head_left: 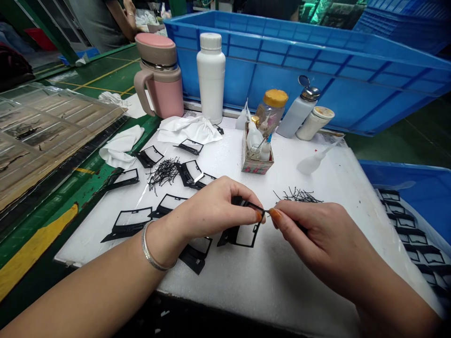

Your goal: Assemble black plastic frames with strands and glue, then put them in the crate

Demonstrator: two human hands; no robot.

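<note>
My left hand [225, 206] is closed round a small black plastic frame [242, 245] with a rectangular opening, held above the white work surface. At the frame's right edge, my right hand [310, 234] pinches a thin dark piece [267, 211] between thumb and forefinger; most of it is hidden by the fingers. Behind the right hand lies a pile of short black strips [299, 195]. Several similar black frames [132, 220] are spread about my left forearm, around a second heap of black strips [165, 172].
A small box of squeeze bottles [257, 164] stands mid-table. Behind it are a pink mug [165, 91], a white bottle [210, 77], jars and a large blue crate [299, 56]. A blue bin [401, 180] at right holds more frames. Another person [102, 23] is at upper left.
</note>
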